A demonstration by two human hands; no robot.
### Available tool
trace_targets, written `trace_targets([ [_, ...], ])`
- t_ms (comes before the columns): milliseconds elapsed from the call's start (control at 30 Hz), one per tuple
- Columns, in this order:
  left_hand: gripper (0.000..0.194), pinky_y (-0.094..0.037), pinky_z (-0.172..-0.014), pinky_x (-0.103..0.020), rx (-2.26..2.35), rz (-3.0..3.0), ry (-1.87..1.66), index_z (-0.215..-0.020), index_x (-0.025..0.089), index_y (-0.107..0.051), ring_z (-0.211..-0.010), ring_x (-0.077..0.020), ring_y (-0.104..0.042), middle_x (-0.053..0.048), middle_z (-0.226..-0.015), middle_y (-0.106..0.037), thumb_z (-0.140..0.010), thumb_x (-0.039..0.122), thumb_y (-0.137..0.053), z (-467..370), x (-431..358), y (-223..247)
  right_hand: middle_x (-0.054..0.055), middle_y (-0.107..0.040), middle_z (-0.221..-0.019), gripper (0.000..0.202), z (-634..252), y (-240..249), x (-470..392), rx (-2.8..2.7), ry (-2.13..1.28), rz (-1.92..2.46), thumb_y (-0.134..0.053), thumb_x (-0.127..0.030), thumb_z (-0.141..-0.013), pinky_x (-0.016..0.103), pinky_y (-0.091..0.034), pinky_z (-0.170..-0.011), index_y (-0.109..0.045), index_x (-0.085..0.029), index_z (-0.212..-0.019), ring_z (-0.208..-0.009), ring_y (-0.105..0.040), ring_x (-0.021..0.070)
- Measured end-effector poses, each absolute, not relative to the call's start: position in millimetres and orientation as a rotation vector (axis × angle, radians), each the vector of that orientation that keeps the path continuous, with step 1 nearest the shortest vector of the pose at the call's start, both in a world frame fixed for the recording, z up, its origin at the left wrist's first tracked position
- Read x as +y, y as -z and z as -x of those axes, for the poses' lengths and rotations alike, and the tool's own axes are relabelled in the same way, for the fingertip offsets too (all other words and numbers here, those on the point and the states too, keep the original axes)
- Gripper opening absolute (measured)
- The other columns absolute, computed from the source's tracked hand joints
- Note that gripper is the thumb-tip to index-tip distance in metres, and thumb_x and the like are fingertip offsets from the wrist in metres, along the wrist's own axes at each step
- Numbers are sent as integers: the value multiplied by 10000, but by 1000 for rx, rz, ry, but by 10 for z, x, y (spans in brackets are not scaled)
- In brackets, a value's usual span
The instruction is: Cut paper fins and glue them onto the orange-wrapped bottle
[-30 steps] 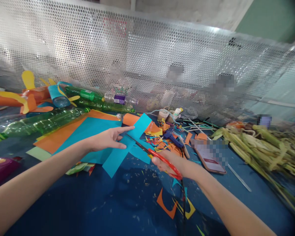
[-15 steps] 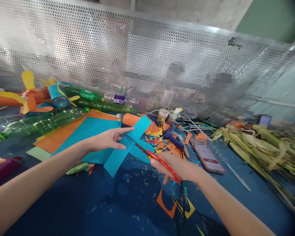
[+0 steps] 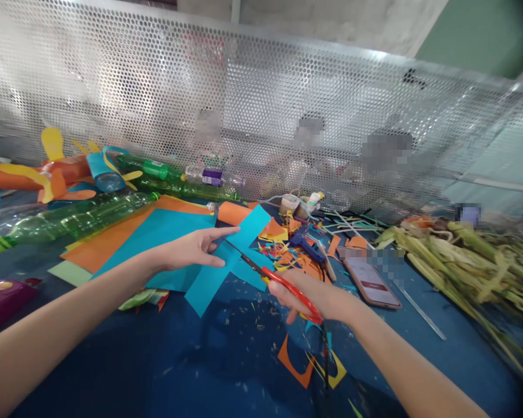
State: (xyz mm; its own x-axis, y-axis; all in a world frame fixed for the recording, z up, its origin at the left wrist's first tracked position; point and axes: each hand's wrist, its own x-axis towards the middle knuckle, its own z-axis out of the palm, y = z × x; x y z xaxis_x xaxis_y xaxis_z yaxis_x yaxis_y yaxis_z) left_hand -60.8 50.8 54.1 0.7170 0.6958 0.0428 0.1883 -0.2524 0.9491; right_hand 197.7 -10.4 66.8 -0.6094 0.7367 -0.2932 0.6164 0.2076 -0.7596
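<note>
Pinched between the fingers and thumb of my left hand (image 3: 199, 248) is a strip of blue paper (image 3: 207, 288), held slanting up to the right above the table. My right hand (image 3: 303, 293) is closed around red-handled scissors (image 3: 290, 288). Their dark blades point up and left and lie at the strip's middle, close to my left fingertips. Whether the blades are parted there is hard to make out. Behind my left hand lie a larger blue sheet (image 3: 157, 229) and orange sheets (image 3: 102, 247). Another blue paper piece (image 3: 250, 271) shows beneath the strip.
Green plastic bottles (image 3: 87, 215) lie at the left, near a purple tool (image 3: 4, 302). Paper scraps surround a blue glue gun (image 3: 307, 244). A phone (image 3: 370, 278) and dried corn husks (image 3: 453, 255) lie right. A perforated metal panel (image 3: 261, 104) stands behind the table.
The strip and both hands have shifted very slightly to the right and down. The grips on the strip and the scissors look the same.
</note>
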Motion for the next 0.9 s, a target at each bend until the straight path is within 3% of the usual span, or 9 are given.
trace_targets([
  [333,719,-259,-1041,-444,724,-1827,-555,-1345,316,-290,-1277,-267,-303,-7,-1428,-296,-723,257,-645,630,508,-571,-79,-265,-575,443,-2050,-447,-8,-2155,-1561,1290,-395,-621,-793,300,-553,-496,-347,-192,-694,-448,-342,45],
  [533,707,-241,-1055,-427,676,-1777,-571,-1331,322,-314,-1302,-250,-262,1,-1453,-228,-718,245,-659,641,520,-555,-73,-287,-589,409,-2090,-366,25,-2097,-1644,1257,-414,-588,-805,249,-539,-471,-369,-190,-721,-465,-351,47],
  [900,708,-142,-1077,-439,700,-1783,-552,-1338,305,-304,-1309,-238,-241,-13,-1441,-266,-726,252,-656,635,534,-528,-92,-296,-509,445,-2012,-458,8,-2058,-1646,1384,-452,-606,-768,196,-458,-367,-336,-195,-643,-379,-317,33],
])
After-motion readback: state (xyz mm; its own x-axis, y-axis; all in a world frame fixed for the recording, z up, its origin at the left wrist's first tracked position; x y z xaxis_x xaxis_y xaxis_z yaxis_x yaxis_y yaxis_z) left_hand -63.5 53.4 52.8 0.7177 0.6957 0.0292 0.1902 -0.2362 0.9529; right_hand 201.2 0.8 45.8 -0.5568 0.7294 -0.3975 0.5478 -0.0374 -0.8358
